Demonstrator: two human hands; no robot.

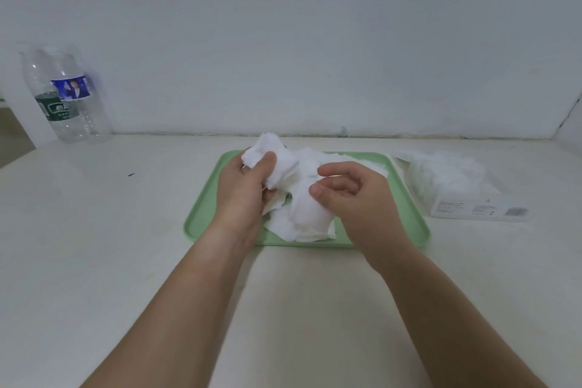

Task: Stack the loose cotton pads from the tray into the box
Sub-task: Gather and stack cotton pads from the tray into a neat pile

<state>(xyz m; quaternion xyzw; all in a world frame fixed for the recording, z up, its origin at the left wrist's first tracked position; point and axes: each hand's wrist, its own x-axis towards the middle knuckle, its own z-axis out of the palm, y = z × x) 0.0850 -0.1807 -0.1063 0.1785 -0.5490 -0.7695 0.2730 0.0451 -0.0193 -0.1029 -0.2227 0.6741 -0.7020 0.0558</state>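
Soft white cotton pads (pixel 304 214), light and limp, lie heaped on the pale green plastic tray (pixel 201 214). Your left hand (pixel 248 195) grips a wad (pixel 277 164); whether your right hand (pixel 356 198) pinches one, I cannot tell. Pinch edges; the white box (pixel 472 201) waits at three o'clock.

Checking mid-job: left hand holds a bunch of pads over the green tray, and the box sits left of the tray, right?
No: the head view shows the box right of the green tray. The left hand does hold a bunch of pads over the tray.
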